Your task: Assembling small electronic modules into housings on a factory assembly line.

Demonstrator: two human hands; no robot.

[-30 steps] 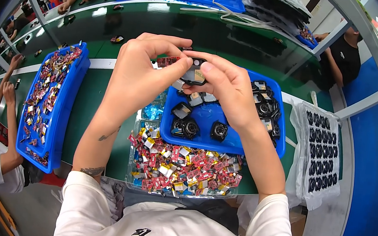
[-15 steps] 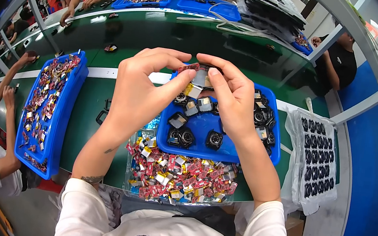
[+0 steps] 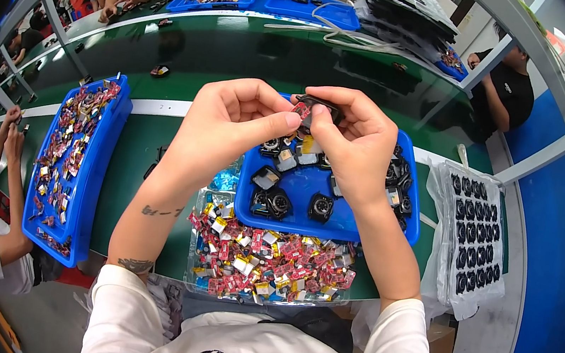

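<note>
Above the blue tray (image 3: 295, 214), my two hands meet around one small assembly. My right hand (image 3: 356, 150) grips a black watch-like case (image 3: 326, 105), thumb in front and fingers behind. My left hand (image 3: 230, 116) is closed, its thumb and fingertips at a small red circuit board (image 3: 301, 110) set against the case's edge. A patch of yellow shows just below; I cannot tell whether it hangs from the board. Several black round-faced cases (image 3: 321, 208) lie in the tray. Nearer me, a clear tray holds a heap of red boards with silver-and-yellow battery packs (image 3: 271, 261).
A long blue tray (image 3: 109, 146) of similar boards stands at left. At right lies a white sheet tray (image 3: 481, 238) with rows of black cases. The green bench (image 3: 242, 50) carries scattered pieces. Metal frame posts (image 3: 558, 141) rise at right. Co-workers sit opposite and at left.
My left hand has moved right and turned, bringing the red board upright against the case. The right hand has shifted slightly right. Small pieces on the far bench have slid left.
</note>
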